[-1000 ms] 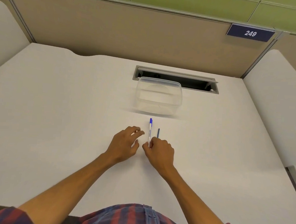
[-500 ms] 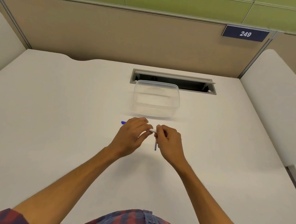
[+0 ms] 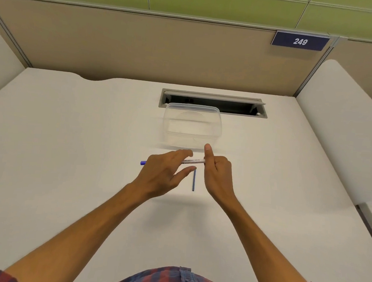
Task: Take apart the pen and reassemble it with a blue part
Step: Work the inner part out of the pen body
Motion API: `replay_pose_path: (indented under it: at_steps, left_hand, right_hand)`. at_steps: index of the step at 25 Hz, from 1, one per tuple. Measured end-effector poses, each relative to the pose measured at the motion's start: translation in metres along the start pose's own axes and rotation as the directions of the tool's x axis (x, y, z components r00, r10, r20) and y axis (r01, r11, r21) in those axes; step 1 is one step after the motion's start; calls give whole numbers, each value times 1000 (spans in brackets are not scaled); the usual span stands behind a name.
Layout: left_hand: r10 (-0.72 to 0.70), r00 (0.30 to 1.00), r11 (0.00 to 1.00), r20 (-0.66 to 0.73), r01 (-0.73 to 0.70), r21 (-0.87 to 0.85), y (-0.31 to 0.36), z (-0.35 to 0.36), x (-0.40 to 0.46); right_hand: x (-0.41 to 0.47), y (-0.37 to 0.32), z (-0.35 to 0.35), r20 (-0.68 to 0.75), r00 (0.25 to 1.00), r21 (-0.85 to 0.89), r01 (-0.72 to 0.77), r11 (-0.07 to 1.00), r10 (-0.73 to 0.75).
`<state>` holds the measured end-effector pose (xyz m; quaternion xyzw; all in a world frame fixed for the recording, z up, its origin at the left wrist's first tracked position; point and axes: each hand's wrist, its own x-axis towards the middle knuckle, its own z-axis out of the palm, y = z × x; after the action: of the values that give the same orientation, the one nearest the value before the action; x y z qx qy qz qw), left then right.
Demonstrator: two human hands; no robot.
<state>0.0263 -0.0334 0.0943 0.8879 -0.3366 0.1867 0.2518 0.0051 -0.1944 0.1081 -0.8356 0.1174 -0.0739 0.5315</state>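
A white pen [image 3: 193,161] with a blue cap end sticking out at the left is held level above the white desk [image 3: 71,155]. My left hand [image 3: 163,174] grips its left half, with the blue cap poking past the knuckles. My right hand [image 3: 217,173] pinches the pen's right end, index finger raised. A short, thin blue part [image 3: 193,183] lies on the desk just below the pen, between my two hands, pointing toward me. Neither hand touches it.
A clear plastic container [image 3: 192,128] stands just beyond the hands. Behind it a grey cable slot [image 3: 213,102] is set into the desk. Beige partition walls close off the back and both sides.
The pen lay on the desk pointing away from me; both hands lifted it and turned it level. The hands have since moved slightly apart along the pen. The blue part stayed in place.
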Motion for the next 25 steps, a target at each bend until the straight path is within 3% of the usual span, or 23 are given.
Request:
replay_pose_path:
  at_steps: [3, 5, 7, 9, 16, 18, 21, 25]
  left_hand:
    - [17, 1000, 1000, 15, -17, -17, -1, -6, 7]
    - [-58, 995, 977, 76, 72, -199, -1, -13, 15]
    - [-135, 976, 894, 169, 193, -404, 2, -22, 23]
    - [-163, 953, 820, 255, 274, -502, 6, -32, 31]
    - [-134, 815, 679, 564, 490, -547, 12, -69, 53]
    - [-160, 856, 708, 492, 447, -547, 13, -66, 53]
    - [-137, 952, 889, 274, 240, -390, 9, -58, 50]
    - [-51, 996, 980, 80, 65, -186, 7, -57, 50]
  right_hand:
    - [3, 0, -1, -13, 999, 32, 51, 998, -50]
    - [5, 0, -2, -32, 993, 50, 113, 992, -111]
    - [8, -1, -5, -57, 980, 44, 193, 980, -190]
    - [10, -6, -8, -74, 966, 36, 252, 967, -249]
    - [8, -29, -15, -131, 839, 9, 534, 846, -528]
    - [9, -31, -13, -158, 888, 74, 447, 891, -432]
    - [8, -35, -11, -149, 967, 146, 230, 962, -208]
    - [9, -45, -13, -108, 990, 146, 110, 983, -94]
